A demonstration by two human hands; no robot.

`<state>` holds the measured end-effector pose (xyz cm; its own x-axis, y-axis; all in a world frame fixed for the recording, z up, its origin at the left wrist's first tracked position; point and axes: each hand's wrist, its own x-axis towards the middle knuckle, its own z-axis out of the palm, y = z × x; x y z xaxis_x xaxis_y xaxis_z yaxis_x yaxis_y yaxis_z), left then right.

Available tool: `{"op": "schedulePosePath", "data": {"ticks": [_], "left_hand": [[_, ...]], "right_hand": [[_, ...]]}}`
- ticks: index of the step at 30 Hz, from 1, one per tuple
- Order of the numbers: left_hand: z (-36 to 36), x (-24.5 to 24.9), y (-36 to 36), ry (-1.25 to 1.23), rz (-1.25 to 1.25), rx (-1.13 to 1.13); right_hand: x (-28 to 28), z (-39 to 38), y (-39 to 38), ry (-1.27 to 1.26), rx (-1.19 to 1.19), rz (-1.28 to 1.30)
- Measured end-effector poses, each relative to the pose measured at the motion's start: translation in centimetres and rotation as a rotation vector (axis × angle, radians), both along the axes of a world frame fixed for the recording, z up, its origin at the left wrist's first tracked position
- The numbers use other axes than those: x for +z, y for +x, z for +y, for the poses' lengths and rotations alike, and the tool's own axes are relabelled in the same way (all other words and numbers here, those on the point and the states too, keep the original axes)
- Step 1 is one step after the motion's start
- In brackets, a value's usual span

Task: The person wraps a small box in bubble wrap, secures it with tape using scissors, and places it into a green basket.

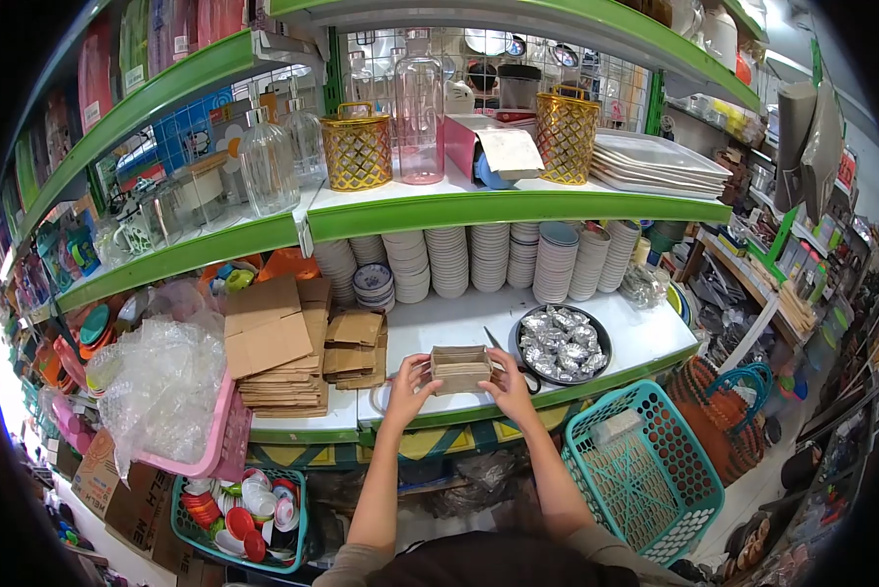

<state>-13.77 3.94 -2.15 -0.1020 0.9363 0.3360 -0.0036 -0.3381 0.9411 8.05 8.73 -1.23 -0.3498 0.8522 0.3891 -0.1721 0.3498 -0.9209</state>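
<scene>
My left hand [411, 389] and my right hand [509, 385] grip a small open cardboard box [461, 380] by its two ends, over the front of the white shelf. Its inside faces up and looks bare. Just beyond my right hand lies a pair of scissors [492, 338], partly hidden by the fingers. A round black tray [605, 364] to the right holds several silver-wrapped pieces [560, 342]. Left of my hands are small folded cardboard pieces [354, 344] and a taller stack of flat cardboard [270, 338].
Stacked bowls [448, 262] line the shelf's back. Above sits a green-edged shelf [518, 207] with glass bottles and gold baskets [567, 137]. Below right stands a teal basket [645, 470]; at left are a pink basket [226, 430] with bubble wrap [161, 386] and a basket of dishes [300, 533].
</scene>
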Motion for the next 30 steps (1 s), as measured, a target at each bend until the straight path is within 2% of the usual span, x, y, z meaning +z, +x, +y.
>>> {"op": "schedulePosePath", "data": {"ticks": [7,9,12,15,16,18,30], "left_hand": [[-0.1,0.4,0.2,0.026,0.030,0.021],[-0.1,0.3,0.2,0.036,0.039,0.027],[-0.1,0.2,0.1,-0.006,0.073,0.020],[0.0,0.1,0.0,0.074,0.158,0.067],[0.1,0.0,0.0,0.086,0.166,0.072],[0.3,-0.2,0.0,0.097,0.173,0.076],[0.0,0.1,0.3,0.185,0.288,0.171]], "right_hand": [[-0.8,-0.1,-0.1,0.105,-0.080,-0.116],[-0.7,-0.1,0.0,0.190,-0.159,-0.266],[-0.9,-0.2,-0.1,0.313,-0.230,-0.317],[-0.6,0.0,0.0,0.348,-0.186,-0.348],[-0.4,-0.2,-0.1,0.348,-0.186,-0.348],[-0.2,-0.7,-0.4,0.093,-0.104,-0.157],[-0.4,-0.4,-0.3,0.113,-0.076,-0.159]]}}
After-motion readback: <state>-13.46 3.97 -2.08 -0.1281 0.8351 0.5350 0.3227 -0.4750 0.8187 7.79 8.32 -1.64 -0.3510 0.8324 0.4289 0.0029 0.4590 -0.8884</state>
